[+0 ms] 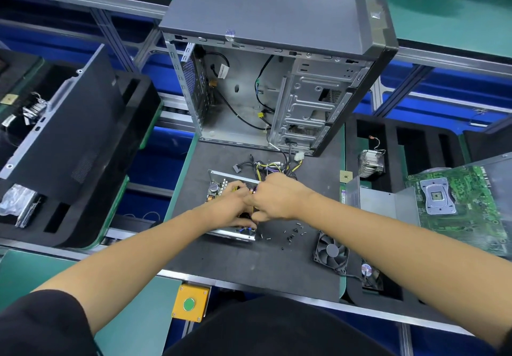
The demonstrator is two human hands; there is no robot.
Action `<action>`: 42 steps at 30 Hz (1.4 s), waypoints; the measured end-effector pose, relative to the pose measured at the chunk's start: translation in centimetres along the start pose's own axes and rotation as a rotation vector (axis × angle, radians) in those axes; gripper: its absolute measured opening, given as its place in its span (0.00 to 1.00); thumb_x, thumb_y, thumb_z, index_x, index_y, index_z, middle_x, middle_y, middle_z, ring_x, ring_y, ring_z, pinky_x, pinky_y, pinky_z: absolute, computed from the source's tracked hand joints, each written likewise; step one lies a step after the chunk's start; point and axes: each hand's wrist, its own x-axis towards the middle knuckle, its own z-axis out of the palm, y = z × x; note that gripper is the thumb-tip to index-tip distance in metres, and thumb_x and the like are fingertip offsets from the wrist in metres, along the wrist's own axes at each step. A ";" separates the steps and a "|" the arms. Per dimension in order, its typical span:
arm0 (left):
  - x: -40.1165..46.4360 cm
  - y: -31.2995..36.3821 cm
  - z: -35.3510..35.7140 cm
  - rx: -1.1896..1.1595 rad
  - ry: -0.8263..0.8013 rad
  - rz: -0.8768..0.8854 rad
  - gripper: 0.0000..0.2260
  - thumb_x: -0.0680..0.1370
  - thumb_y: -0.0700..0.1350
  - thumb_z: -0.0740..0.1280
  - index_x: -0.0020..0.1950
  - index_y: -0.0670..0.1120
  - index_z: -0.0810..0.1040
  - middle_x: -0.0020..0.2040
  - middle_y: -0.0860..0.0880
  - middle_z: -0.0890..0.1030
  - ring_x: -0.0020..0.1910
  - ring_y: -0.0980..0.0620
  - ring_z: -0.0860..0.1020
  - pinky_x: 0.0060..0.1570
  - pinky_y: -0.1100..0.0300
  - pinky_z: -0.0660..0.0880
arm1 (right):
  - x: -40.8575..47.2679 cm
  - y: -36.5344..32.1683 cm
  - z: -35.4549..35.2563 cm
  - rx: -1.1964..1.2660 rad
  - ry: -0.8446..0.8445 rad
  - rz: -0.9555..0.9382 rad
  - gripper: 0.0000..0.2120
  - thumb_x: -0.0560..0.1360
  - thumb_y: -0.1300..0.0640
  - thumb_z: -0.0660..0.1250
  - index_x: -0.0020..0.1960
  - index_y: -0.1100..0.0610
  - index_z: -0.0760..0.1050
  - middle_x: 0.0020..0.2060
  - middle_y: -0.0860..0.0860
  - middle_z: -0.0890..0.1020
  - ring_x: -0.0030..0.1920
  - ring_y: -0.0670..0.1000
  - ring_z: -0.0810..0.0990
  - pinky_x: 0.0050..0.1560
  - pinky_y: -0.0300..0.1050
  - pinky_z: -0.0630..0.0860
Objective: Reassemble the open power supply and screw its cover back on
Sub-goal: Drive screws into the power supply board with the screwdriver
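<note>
Both hands, left (231, 208) and right (277, 197), reach into the open power supply (221, 186), grips unclear.

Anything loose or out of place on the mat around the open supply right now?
Yes. Small black screws lie scattered loose on the dark grey mat, right of the open silver power supply, uncontained. A black square fan overhangs the mat's right edge.

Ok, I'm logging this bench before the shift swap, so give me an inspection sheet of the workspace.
Surface: dark mat, no damage seen.
Job's things: open power supply on the mat, board exposed; grey cover lies to its right.
Clutter: loose screws, fan, motherboard.
Hands: left hand and right hand both work inside the supply; grip unclear.
Cables: supply's bundle trails toward the open PC case.
Surroundings: foam trays, yellow button box.
</note>
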 end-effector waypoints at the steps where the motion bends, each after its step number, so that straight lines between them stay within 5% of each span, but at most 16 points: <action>1: -0.1 0.0 -0.1 -0.026 -0.015 -0.018 0.17 0.74 0.54 0.78 0.51 0.42 0.83 0.48 0.42 0.83 0.55 0.54 0.65 0.64 0.75 0.50 | 0.0 -0.1 0.0 -0.007 -0.013 0.003 0.12 0.78 0.45 0.58 0.46 0.53 0.70 0.34 0.54 0.80 0.26 0.54 0.65 0.30 0.45 0.62; 4: -0.4 -0.1 -0.7 -0.109 -0.030 -0.104 0.18 0.79 0.46 0.73 0.65 0.37 0.80 0.70 0.36 0.75 0.56 0.70 0.70 0.63 0.81 0.55 | -0.1 -0.3 -0.6 0.035 -0.030 -0.045 0.11 0.78 0.46 0.60 0.54 0.53 0.70 0.41 0.52 0.80 0.26 0.54 0.65 0.28 0.45 0.62; 6: -0.5 -0.2 -0.4 -0.131 -0.054 -0.037 0.16 0.78 0.46 0.75 0.62 0.39 0.82 0.63 0.38 0.79 0.61 0.64 0.67 0.71 0.66 0.58 | -0.3 -0.2 -1.3 0.085 -0.031 -0.140 0.10 0.79 0.51 0.61 0.59 0.52 0.68 0.50 0.52 0.78 0.27 0.56 0.67 0.28 0.47 0.65; 7: -0.5 0.2 -0.5 -0.108 -0.064 -0.014 0.14 0.77 0.46 0.76 0.58 0.38 0.84 0.57 0.40 0.81 0.62 0.57 0.66 0.72 0.55 0.56 | -0.4 -0.1 -1.7 0.087 -0.050 -0.188 0.10 0.79 0.54 0.60 0.60 0.51 0.68 0.50 0.53 0.78 0.28 0.57 0.68 0.29 0.48 0.68; 9: -0.5 0.6 -0.9 -0.067 -0.055 0.028 0.10 0.75 0.43 0.77 0.51 0.38 0.84 0.48 0.41 0.83 0.58 0.51 0.66 0.69 0.49 0.56 | -0.5 -0.1 -2.1 0.074 -0.072 -0.226 0.09 0.80 0.58 0.59 0.60 0.51 0.70 0.45 0.53 0.78 0.30 0.58 0.71 0.31 0.50 0.73; 13: -0.5 0.8 -1.2 -0.131 -0.018 0.019 0.07 0.75 0.45 0.77 0.52 0.48 0.85 0.53 0.41 0.83 0.60 0.49 0.68 0.72 0.59 0.56 | -0.2 -0.5 -2.2 0.047 -0.062 -0.123 0.10 0.81 0.52 0.61 0.60 0.53 0.75 0.45 0.53 0.81 0.33 0.58 0.72 0.31 0.48 0.67; 16: -0.2 0.8 -1.2 0.029 -0.104 -0.014 0.08 0.74 0.52 0.78 0.49 0.50 0.87 0.49 0.49 0.83 0.59 0.52 0.72 0.70 0.62 0.54 | -0.2 -0.8 -1.8 -0.045 -0.060 -0.099 0.15 0.82 0.44 0.59 0.58 0.54 0.75 0.43 0.53 0.81 0.35 0.58 0.77 0.30 0.46 0.60; 19: -0.1 0.0 -0.6 -0.079 0.020 -0.186 0.16 0.80 0.46 0.72 0.65 0.40 0.80 0.43 0.59 0.81 0.43 0.70 0.76 0.56 0.74 0.69 | -0.2 -1.4 -1.2 -0.092 -0.087 -0.070 0.18 0.82 0.41 0.57 0.56 0.54 0.76 0.40 0.52 0.81 0.37 0.56 0.81 0.31 0.46 0.65; 21: 0.1 0.6 -0.8 -0.014 0.015 -0.233 0.18 0.82 0.43 0.67 0.71 0.39 0.74 0.45 0.56 0.79 0.38 0.71 0.79 0.47 0.68 0.76 | -0.3 -1.8 -1.4 -0.129 -0.095 -0.036 0.18 0.81 0.41 0.57 0.56 0.54 0.75 0.40 0.52 0.81 0.32 0.55 0.75 0.30 0.45 0.64; 24: -0.3 0.1 -0.4 -0.002 0.011 0.003 0.13 0.74 0.45 0.77 0.53 0.37 0.84 0.49 0.44 0.83 0.57 0.52 0.73 0.64 0.57 0.61 | -0.5 -1.5 -2.1 -0.054 -0.076 -0.055 0.14 0.79 0.49 0.60 0.61 0.53 0.68 0.49 0.53 0.80 0.28 0.55 0.68 0.26 0.45 0.60; 26: 0.0 0.4 -1.2 0.075 -0.167 0.021 0.16 0.76 0.54 0.75 0.50 0.40 0.84 0.50 0.45 0.84 0.61 0.49 0.72 0.68 0.57 0.53 | -0.6 -0.8 -2.8 -0.044 -0.088 -0.161 0.14 0.77 0.58 0.61 0.61 0.50 0.63 0.46 0.54 0.79 0.29 0.57 0.73 0.26 0.47 0.65; 28: 0.3 0.1 -1.0 0.079 -0.181 0.001 0.18 0.77 0.58 0.73 0.51 0.43 0.83 0.49 0.47 0.83 0.60 0.47 0.74 0.73 0.53 0.52 | -0.5 -0.2 -3.1 -0.090 -0.101 -0.222 0.12 0.78 0.62 0.59 0.59 0.51 0.66 0.40 0.54 0.79 0.31 0.58 0.75 0.28 0.48 0.67; 32: 0.0 -0.4 -0.7 -0.043 -0.066 0.029 0.14 0.75 0.58 0.76 0.55 0.51 0.83 0.47 0.51 0.82 0.55 0.51 0.75 0.74 0.54 0.53 | -0.2 0.0 -3.0 -0.109 -0.141 -0.098 0.11 0.80 0.52 0.59 0.57 0.53 0.76 0.42 0.52 0.83 0.35 0.57 0.75 0.32 0.48 0.64; 36: 0.1 -0.2 -0.3 -0.160 0.012 -0.031 0.11 0.70 0.61 0.78 0.40 0.63 0.77 0.37 0.61 0.76 0.47 0.60 0.73 0.65 0.59 0.58 | -0.1 0.0 -2.4 -0.094 -0.176 -0.025 0.17 0.80 0.46 0.56 0.51 0.56 0.79 0.41 0.55 0.83 0.36 0.59 0.77 0.32 0.47 0.63; 39: 0.1 -0.6 0.1 -0.150 0.024 0.012 0.10 0.71 0.60 0.77 0.41 0.56 0.83 0.38 0.59 0.79 0.47 0.55 0.75 0.65 0.56 0.59 | 0.0 -0.3 -1.9 -0.070 -0.181 0.008 0.20 0.80 0.44 0.56 0.47 0.57 0.78 0.40 0.56 0.83 0.34 0.57 0.76 0.29 0.45 0.60; 42: 0.0 -1.0 0.2 -0.123 0.021 -0.023 0.15 0.71 0.57 0.79 0.48 0.47 0.84 0.46 0.50 0.83 0.59 0.48 0.72 0.68 0.61 0.55 | -0.5 0.3 -2.1 0.021 -0.108 -0.038 0.19 0.77 0.44 0.60 0.63 0.53 0.72 0.42 0.53 0.80 0.36 0.59 0.79 0.29 0.46 0.58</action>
